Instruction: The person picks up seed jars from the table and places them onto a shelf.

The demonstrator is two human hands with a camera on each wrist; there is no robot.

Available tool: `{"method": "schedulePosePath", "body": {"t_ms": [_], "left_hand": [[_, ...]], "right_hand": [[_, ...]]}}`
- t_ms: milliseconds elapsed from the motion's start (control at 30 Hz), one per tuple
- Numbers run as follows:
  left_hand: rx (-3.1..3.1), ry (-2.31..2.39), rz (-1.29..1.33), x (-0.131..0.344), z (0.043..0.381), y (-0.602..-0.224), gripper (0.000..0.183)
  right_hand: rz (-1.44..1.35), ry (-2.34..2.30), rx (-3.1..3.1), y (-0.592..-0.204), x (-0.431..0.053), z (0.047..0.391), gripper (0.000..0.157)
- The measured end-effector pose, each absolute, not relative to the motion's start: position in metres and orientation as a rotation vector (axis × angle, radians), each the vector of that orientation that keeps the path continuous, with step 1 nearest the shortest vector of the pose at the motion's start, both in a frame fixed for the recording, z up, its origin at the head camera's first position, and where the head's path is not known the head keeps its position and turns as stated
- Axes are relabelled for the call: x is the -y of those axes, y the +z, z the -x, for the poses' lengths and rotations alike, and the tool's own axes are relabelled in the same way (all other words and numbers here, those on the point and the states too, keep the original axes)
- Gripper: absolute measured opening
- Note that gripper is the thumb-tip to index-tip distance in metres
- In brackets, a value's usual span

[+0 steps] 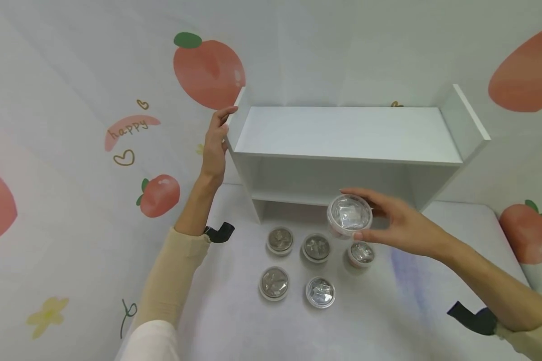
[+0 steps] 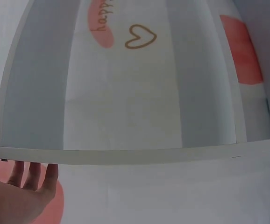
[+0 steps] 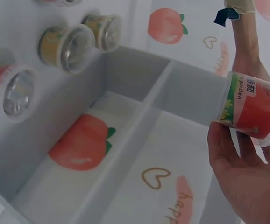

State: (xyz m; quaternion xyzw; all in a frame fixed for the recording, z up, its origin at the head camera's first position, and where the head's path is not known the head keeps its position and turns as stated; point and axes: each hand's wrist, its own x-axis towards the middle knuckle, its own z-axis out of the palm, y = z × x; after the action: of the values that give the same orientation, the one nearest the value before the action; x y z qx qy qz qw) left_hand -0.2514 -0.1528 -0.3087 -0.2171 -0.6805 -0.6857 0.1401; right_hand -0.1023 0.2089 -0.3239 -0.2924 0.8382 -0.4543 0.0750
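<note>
My right hand (image 1: 399,223) grips a round plastic tub (image 1: 350,214) between thumb and fingers, in front of the white shelf unit (image 1: 343,133). The tub has a clear lid, and the right wrist view shows its red label with "garden" printed on it. My left hand (image 1: 216,148) touches the shelf's left side panel (image 1: 240,120) near its top edge; in the left wrist view, the fingertips (image 2: 51,172) lie against this panel. Below the held tub, several similar lidded tubs (image 1: 317,247) stand on the table, the rightmost one (image 1: 361,253) with a reddish side.
Two levels show in the shelf unit: a top board (image 1: 348,133) between raised side panels and a lower board (image 1: 293,197). Behind and to the left hangs a white cloth (image 1: 320,50) printed with red fruit and hearts. A pale cover (image 1: 366,321) lies over the table.
</note>
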Motion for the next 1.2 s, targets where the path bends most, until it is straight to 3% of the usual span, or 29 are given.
{"method": "schedulePosePath", "body": {"t_ms": [633,1200], "left_hand": [[1.889,-2.035,0.669,0.149,0.243,-0.312,0.052],[1.839,-2.093,0.667,0.144,0.242,-0.314,0.051]], "right_hand": [[0.991,-1.324,-2.537,-0.253,-0.191,0.117,0.072],[0.873,-1.358,-2.509,-0.234,-0.170,0.147,0.066]]}}
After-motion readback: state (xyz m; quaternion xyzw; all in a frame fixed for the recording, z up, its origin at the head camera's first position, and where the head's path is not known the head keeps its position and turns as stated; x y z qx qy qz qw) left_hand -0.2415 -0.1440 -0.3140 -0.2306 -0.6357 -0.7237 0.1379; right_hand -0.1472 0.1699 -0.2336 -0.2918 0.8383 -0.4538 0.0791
